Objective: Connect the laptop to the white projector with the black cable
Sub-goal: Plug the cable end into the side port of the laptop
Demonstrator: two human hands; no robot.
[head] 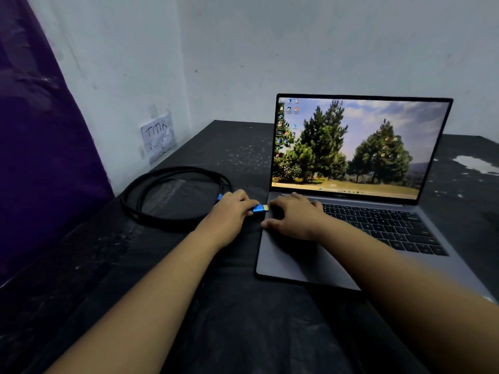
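1. Early in the task, by the look of it: blue-shelled plug (259, 208) with gold tip pinched in the left hand (229, 214), tip aimed at 3 o'clock and just short of the laptop's (351, 211) left edge. Not yet seated, as far as can be seen.
2. Right hand (293, 215) laid flat and spread on the palm rest near that left edge, apparently bracing the machine.
3. Rest of the black cable (172, 195) lying in a loose round coil at 9 o'clock from the laptop, a second blue plug (220, 196) peeping out behind the left hand.
4. No white projector in view; that end of the link still to do.
5. Laptop: slim grey metal shell, lid open, screen lit with a picture of pine trees, dark flat keys.
6. Table (243, 319): matte black, wrinkled sheeting, dusty and speckled, a pale patch at 3 o'clock.
7. Cable jacket smooth and rubbery-looking; plug shell glossy, boxy.
8. Pale, scuffed wall with a handwritten paper note (158, 136) at 10 o'clock; purple panel at far 9 o'clock.
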